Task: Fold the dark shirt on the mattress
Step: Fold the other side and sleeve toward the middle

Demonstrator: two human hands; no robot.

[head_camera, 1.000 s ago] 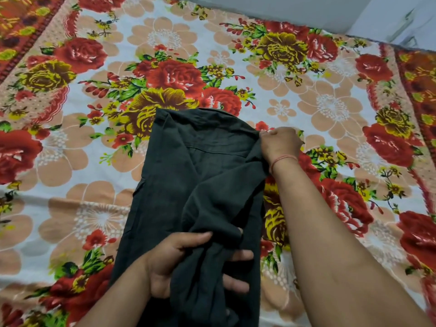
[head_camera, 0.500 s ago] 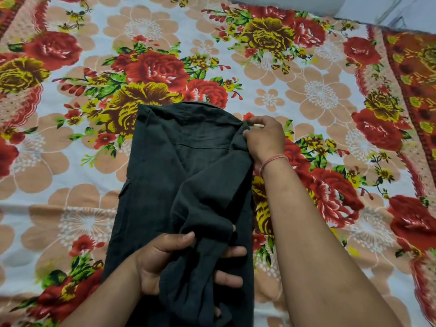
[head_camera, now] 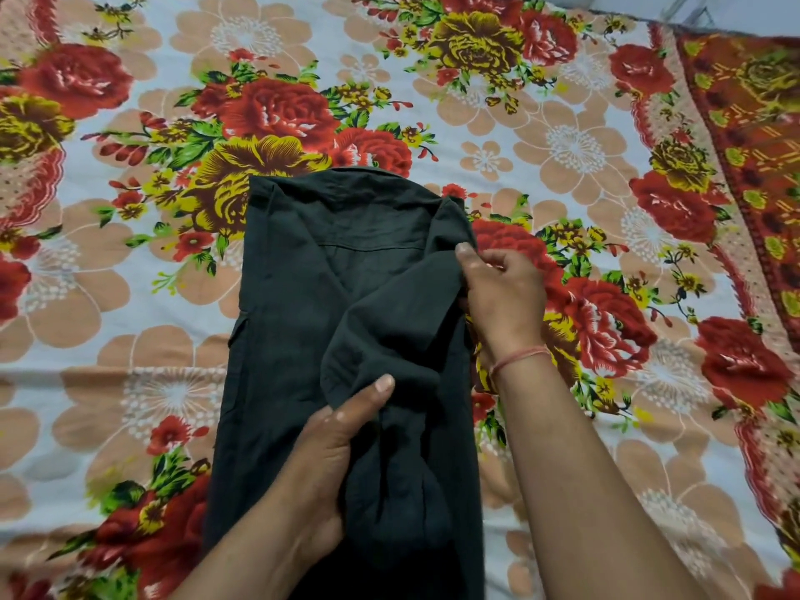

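We're mid-fold here: the shirt (head_camera: 311, 339) lies lengthwise down the centre of the frame on the mattress (head_camera: 606, 175), collar end toward the top, body already narrowed into a long strip. Our left hand (head_camera: 329, 461), lower centre, is closed on the bunched sleeve (head_camera: 402, 339) that runs diagonally across the shirt, thumb on top of the cloth and fingers hidden beneath it. Our right hand (head_camera: 504, 292), at the shirt's right edge, pinches the fabric near the shoulder, thumb pressed onto the cloth. A red thread (head_camera: 519, 357) sits round that wrist.

The step in hand looks like laying the right sleeve back over the body. We judge the fold roughly half done: the sleeve is rumpled rather than flat, and the lengthwise strip has yet to be folded crosswise. Next up, the sleeve wants pulling straight down the strip and smoothing, with the right hand's grip keeping the shoulder edge true so the side fold doesn't spring open.

Against half a second ago, the right hand has slid down the edge, from close by the collar corner to lower on the shoulder, and the left thumb has crept further up over the sleeve. The shirt itself sits a little lower in the frame, which may just be our head tipping.
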